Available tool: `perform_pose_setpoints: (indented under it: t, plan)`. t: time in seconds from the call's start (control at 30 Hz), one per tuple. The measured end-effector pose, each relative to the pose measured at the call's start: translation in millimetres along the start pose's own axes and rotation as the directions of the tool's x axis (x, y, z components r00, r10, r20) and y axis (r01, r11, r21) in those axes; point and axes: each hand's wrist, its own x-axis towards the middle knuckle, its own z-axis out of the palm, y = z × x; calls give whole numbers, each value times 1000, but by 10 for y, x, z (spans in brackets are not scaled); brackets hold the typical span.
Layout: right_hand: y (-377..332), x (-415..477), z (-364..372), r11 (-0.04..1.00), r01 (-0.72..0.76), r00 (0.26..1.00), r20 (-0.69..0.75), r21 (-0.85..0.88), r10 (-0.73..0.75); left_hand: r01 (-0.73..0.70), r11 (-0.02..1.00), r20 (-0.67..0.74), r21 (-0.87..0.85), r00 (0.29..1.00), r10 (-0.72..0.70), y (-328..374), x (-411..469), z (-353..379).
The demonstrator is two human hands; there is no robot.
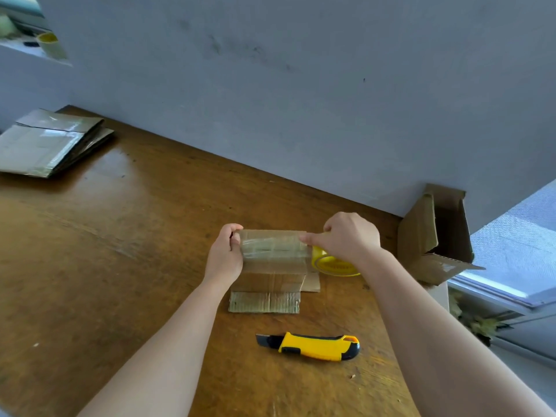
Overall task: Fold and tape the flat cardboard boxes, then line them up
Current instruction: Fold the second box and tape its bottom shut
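Observation:
A small cardboard box [272, 276] stands on the wooden table [120, 251], its lower flaps spread flat toward me. A strip of clear tape [272, 243] is stretched across its top. My left hand [226, 254] grips the box's left end, thumb on the tape. My right hand [349, 237] holds the yellow tape roll [331, 263] at the box's right end, a finger pressing the tape down. A stack of flat cardboard boxes [48, 142] lies at the table's far left corner.
A yellow and black utility knife [313, 346] lies near me, blade out to the left. An open, folded cardboard box [433, 233] sits at the table's right edge against the grey wall. Another tape roll [51, 45] stands on a ledge at upper left.

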Motion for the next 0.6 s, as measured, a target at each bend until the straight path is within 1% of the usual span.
perform_pose_setpoints:
  t: [0.43,0.53,0.6]
  plan:
    - [152,102,269,993,-59,997,50,106,54,-37,999,14,9,999,37,-8,-31,-36]
    - [194,136,373,989,-82,992,106,122,69,-38,999,19,-18,999,39,-12,-38,-39]
    - [218,138,443,980,-114,986,137,162,91,-20,998,36,-56,999,22,12,-51,-35]
